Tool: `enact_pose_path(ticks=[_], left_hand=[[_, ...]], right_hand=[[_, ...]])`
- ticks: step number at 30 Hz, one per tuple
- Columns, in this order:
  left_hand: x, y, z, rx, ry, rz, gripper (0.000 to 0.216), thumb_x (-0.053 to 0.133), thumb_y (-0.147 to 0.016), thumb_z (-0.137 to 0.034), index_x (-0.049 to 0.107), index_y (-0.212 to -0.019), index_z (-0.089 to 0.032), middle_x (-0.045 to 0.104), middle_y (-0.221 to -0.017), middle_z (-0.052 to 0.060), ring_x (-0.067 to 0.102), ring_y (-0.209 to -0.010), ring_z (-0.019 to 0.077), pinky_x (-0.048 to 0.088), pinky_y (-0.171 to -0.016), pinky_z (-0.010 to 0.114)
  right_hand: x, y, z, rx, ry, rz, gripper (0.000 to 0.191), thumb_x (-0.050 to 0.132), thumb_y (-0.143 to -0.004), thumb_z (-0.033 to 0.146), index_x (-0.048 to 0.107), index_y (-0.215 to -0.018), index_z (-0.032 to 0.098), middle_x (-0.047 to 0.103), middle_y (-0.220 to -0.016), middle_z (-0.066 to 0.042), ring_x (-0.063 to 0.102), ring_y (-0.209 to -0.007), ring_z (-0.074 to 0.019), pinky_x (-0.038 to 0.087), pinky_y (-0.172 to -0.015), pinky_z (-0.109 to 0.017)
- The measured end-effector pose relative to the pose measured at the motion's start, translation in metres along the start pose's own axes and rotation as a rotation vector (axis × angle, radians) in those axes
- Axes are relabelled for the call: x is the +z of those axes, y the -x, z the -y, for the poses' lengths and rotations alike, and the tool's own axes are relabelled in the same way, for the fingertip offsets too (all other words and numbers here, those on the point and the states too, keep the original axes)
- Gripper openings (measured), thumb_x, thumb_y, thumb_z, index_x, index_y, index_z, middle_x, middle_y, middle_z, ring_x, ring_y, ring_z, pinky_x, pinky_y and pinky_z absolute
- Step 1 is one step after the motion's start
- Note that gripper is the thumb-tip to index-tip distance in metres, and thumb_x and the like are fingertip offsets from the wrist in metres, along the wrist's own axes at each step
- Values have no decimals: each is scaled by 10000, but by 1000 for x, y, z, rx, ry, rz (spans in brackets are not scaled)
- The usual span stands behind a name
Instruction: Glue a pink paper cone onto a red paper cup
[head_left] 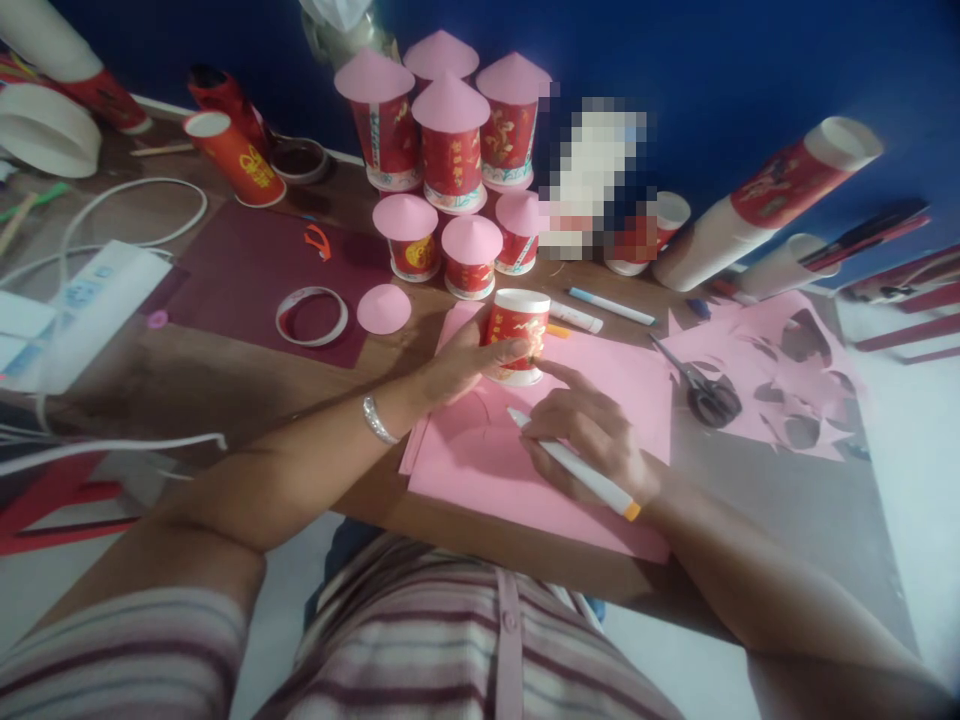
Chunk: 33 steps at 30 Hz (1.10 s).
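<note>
My left hand (466, 362) grips a red and white paper cup (516, 335) standing upside down on a pink paper sheet (600, 400). A silver bracelet sits on that wrist. My right hand (589, 430) holds a white marker with an orange end (577, 468), its tip on the pink sheet beside the cup; the index finger points toward the cup's base. A faint curved line shows on the paper near the tip.
Several red cups with pink cone lids (450, 140) stand behind. A pink paper cone (383, 308) and a tape ring (311, 315) lie on a maroon sheet (240, 270). Scissors (701, 390) rest on cut pink scraps (787, 375) to the right. Two pens (607, 306) lie behind the cup.
</note>
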<state>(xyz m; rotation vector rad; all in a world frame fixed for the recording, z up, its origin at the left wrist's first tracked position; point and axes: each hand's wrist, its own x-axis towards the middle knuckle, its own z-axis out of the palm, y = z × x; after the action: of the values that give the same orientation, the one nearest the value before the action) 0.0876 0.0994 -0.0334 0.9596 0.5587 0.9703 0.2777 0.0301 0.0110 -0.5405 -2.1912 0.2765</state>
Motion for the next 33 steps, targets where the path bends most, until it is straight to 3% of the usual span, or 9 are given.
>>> enact_pose_path(ticks=[5,14,22,28,33], left_hand=[[1,0,0,-40,-43,-33,537,910,-772,-427,651,-1189,-210,719,-1031,42,697,-886,162,577,-768,279],[5,2,-8,-28,60,9,343,817,-868,-364,641,-1111,-197,699,-993,17,701,-902,144,586,-797,266],[5,1,-8,12,15,-34,302,801,-857,-344,624,-1037,-178,695,-971,18,689,-885,141,559,-798,253],[6,0,-7,17,33,-4,285,811,-849,-338,608,-974,-182,633,-853,-5,668,-864,143,562,-819,274],[7,1,-9,-22,18,-14,328,810,-839,-342,600,-1038,-188,663,-941,12,676,-898,146,556,-796,261]], right_hand=[[3,3,-1,-30,11,-10,207,685,-888,62,604,-993,221,671,-761,39,674,-662,-146,666,-1021,-510],[-1,0,-5,-1,59,-119,214,684,-884,84,595,-1012,231,694,-760,28,670,-625,-149,688,-917,-468],[-3,2,-6,109,210,-141,223,692,-906,88,576,-1028,234,697,-773,6,699,-641,-150,583,-565,-260],[-2,2,-5,80,209,-136,207,688,-916,78,587,-1024,223,693,-768,1,686,-635,-136,547,-540,-239],[-3,1,-4,62,210,-95,228,685,-913,51,583,-1026,221,679,-765,7,694,-659,-139,574,-574,-250]])
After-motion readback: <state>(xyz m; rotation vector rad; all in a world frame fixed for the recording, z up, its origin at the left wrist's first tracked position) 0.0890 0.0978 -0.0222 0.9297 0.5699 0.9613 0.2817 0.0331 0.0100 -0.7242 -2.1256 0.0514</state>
